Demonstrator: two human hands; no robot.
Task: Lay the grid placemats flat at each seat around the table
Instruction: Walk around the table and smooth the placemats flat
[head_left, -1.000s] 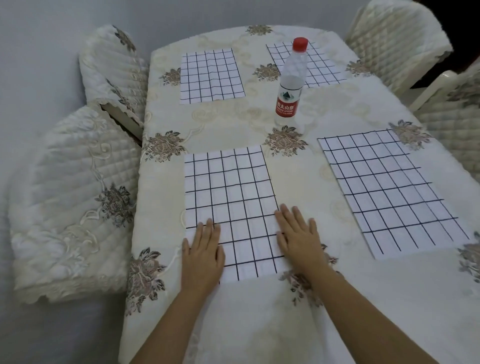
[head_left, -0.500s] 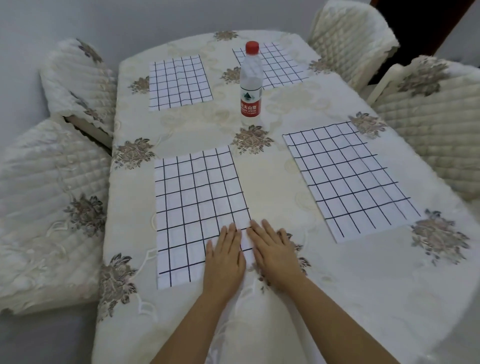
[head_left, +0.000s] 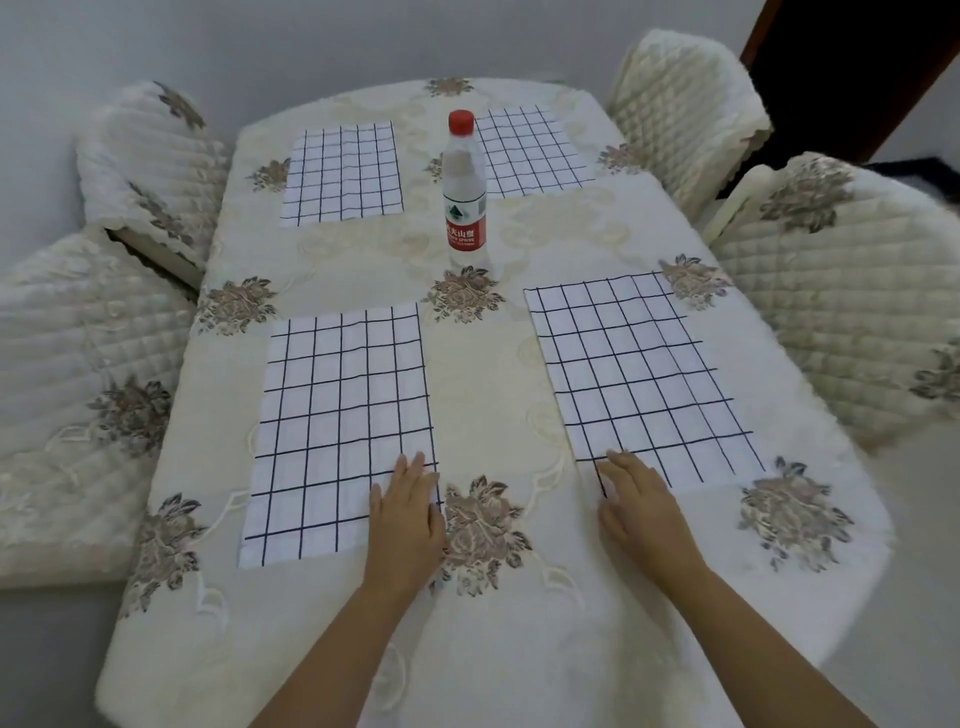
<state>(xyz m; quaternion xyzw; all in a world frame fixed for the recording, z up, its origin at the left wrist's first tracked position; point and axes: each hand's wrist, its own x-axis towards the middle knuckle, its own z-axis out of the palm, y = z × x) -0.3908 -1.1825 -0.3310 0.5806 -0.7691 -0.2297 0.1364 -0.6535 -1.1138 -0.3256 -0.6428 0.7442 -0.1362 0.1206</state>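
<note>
Several white placemats with a dark grid lie flat on the table (head_left: 498, 623), which wears a cream floral cloth. The near-left placemat (head_left: 337, 426) has my left hand (head_left: 408, 512) flat on its near right corner, palm down. The near-right placemat (head_left: 639, 379) has my right hand (head_left: 636, 501) flat on its near left corner. The far-left placemat (head_left: 343, 174) and the far-right placemat (head_left: 530, 150) lie untouched near the far end. Neither hand holds anything.
A clear water bottle (head_left: 464, 192) with a red cap and red label stands upright at the table's middle. Quilted cream chairs stand along both sides: two at the left (head_left: 78, 374) and two at the right (head_left: 841, 291). A dark doorway is at the far right.
My right hand has slid from beside the near-left placemat over to the near-right placemat's corner. My left hand stays on the near-left placemat's right corner. The view has shifted rightward.
</note>
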